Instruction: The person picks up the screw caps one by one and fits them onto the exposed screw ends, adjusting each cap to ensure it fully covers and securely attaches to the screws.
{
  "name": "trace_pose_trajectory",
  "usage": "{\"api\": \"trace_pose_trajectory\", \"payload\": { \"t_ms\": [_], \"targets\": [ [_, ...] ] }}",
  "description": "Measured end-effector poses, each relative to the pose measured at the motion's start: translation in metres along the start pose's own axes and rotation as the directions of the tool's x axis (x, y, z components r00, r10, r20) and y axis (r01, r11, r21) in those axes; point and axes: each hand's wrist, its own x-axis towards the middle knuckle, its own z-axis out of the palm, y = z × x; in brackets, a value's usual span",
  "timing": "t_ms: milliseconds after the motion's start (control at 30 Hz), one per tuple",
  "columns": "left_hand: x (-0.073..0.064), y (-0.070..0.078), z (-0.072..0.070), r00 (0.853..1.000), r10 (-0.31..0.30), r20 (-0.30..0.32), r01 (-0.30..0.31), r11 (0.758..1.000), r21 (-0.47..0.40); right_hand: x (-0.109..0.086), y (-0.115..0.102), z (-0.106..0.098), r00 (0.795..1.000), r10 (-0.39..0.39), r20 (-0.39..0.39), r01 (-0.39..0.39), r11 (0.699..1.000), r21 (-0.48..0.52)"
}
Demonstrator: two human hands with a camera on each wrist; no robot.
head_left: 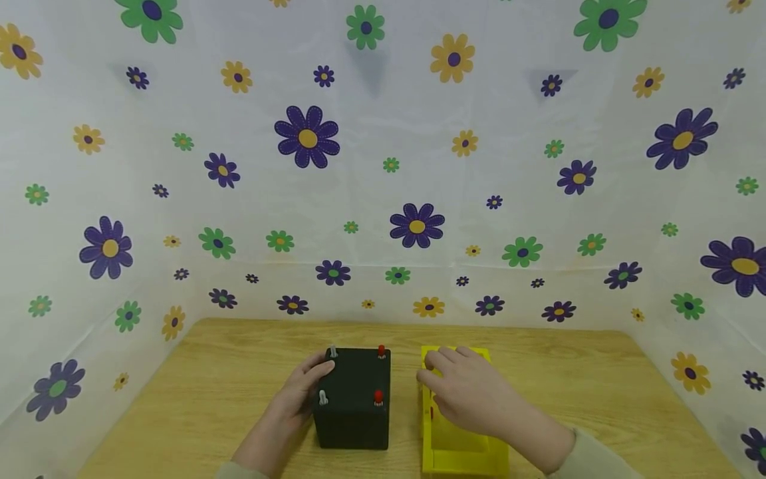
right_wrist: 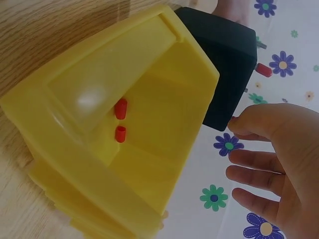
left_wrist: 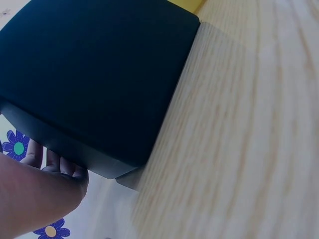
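Note:
On the table stands a black box (head_left: 354, 382) with metal posts on top. Red caps (head_left: 379, 397) cover the two right posts; the two left posts (head_left: 323, 398) are bare metal. My left hand (head_left: 293, 392) grips the box's left side, thumb over the top edge. In the left wrist view its fingers (left_wrist: 52, 162) lie along the box's far side. A yellow bin (head_left: 465, 461) sits right of the box. Over it hovers my right hand (head_left: 469, 392), fingers loosely bent, with nothing visible in them. Two loose red caps (right_wrist: 120, 108) lie inside the bin in the right wrist view.
The wooden table (head_left: 233, 359) is bordered by a white flower-print cloth (head_left: 383, 179) at the back and both sides. A narrow gap separates the box from the bin. Wood grain shows left of the box and right of the bin.

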Motion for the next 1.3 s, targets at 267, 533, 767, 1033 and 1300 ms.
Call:
{"api": "trace_pose_trajectory", "payload": {
  "t_ms": [267,533,767,1033,1300],
  "targets": [
    [-0.001,0.002,0.001,1.000,0.006,-0.004,-0.006,1.000,-0.002,-0.002,0.002,0.004,1.000,0.013,0.002,-0.013,1.000,0.007],
    [0.001,0.002,0.000,1.000,-0.005,-0.008,0.005,1.000,-0.008,-0.005,0.007,0.009,0.998,0.010,-0.060,-0.011,1.000,-0.012],
    [0.001,0.004,0.002,0.999,-0.023,-0.026,0.023,1.000,0.016,-0.007,0.008,0.008,0.998,0.017,-0.065,-0.018,1.000,-0.024],
    [0.000,0.003,0.003,0.999,-0.025,-0.031,0.026,0.999,0.027,-0.009,0.010,0.010,0.998,0.027,-0.052,-0.028,1.000,-0.010],
    [-0.002,0.000,0.000,0.999,-0.034,-0.033,0.036,0.998,0.056,-0.012,0.013,0.016,0.998,0.042,-0.051,-0.042,0.999,0.000]
  ]
}}
